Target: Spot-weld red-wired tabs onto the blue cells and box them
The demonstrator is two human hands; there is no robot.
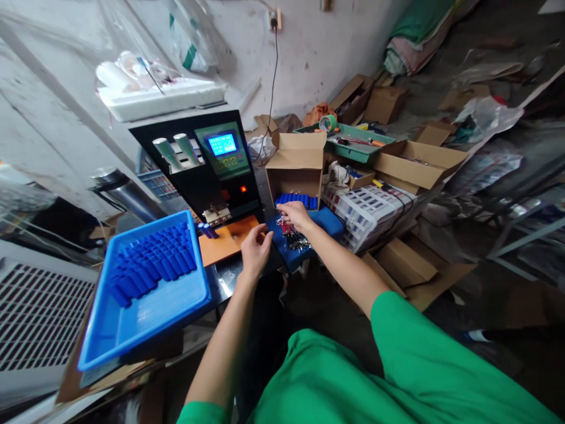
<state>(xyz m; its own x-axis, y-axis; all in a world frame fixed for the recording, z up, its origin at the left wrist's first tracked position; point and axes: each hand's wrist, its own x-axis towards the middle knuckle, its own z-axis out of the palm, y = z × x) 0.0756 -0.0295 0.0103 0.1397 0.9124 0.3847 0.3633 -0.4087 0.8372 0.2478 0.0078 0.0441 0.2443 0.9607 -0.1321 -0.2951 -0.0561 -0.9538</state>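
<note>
I'm seeing blue cylinders [296, 199] standing packed inside one open cardboard box [298, 158], too crowded for me to count. My right hand [295, 216] is reaching in front, fingertips bunching; I can't tell whether they're pinching anything. One pile of red and black wires [291, 238] is lying beneath. My left hand [255, 250] is spreading thumb from fingers beside one orange board [220, 247]. One screen [223, 143] is glowing, its writing too small for me to read. One blue tray [163, 303] is holding many more cylinders.
</note>
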